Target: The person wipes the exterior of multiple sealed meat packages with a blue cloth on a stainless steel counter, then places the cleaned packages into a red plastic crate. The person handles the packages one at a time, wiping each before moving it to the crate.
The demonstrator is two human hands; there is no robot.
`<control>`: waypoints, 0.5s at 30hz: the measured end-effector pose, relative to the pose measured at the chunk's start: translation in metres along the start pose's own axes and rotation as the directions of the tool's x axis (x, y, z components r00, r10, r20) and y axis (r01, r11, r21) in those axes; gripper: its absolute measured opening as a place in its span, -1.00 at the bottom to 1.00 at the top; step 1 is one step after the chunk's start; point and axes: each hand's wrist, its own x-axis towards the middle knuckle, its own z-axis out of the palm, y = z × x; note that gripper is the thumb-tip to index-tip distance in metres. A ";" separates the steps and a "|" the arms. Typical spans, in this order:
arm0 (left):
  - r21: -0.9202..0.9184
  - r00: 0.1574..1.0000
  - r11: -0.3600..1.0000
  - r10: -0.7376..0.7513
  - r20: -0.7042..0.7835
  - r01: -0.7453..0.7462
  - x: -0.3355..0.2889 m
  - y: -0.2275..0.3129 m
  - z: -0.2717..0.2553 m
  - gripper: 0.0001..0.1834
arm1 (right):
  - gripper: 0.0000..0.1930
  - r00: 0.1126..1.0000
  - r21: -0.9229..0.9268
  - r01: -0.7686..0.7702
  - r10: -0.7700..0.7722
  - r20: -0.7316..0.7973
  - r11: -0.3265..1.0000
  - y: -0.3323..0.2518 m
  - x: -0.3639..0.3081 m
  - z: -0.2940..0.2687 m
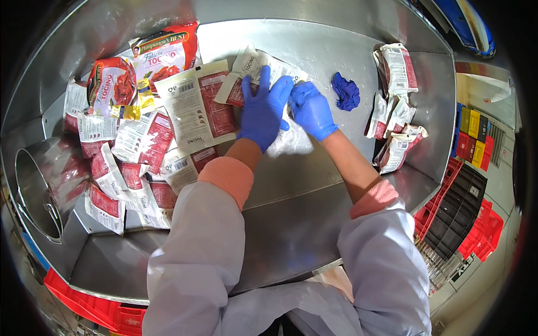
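Both my hands wear blue gloves. My left hand (262, 109) lies with fingers spread on a white and red food pouch (241, 78), its back side up. Close beside it, my right hand (312, 111) is closed, its curled fingers at the pouch's right end. A crumpled white cloth (291, 141) hangs out below the right fingers, between the two hands. Another pouch (199, 106) lies flat just left of my left hand. To the right of my hands sits a crumpled dark blue piece (346, 92), either cloth or a glove.
Several pouches (134, 140) pile up at the left of the metal tray (297, 213), two with red fronts up. More pouches (397, 112) lean along its right wall. A metal cylinder (42, 193) stands at the left. Red and black crates (457, 210) stand outside, right.
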 end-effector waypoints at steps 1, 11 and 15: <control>0.009 1.000 1.000 0.012 -0.001 -0.012 0.002 -0.001 -0.001 0.03 | -0.94 0.995 0.086 0.099 -0.101 0.015 0.991 0.002 0.000 0.000; -0.042 1.000 0.999 -0.003 0.001 0.004 0.001 -0.002 -0.002 0.03 | -0.91 0.983 -0.086 -0.063 0.077 0.170 0.994 0.040 0.033 -0.008; -0.019 1.000 1.000 0.000 0.000 -0.001 0.001 -0.003 -0.001 0.04 | -0.90 0.984 0.066 0.076 -0.086 0.153 0.995 0.016 0.008 0.001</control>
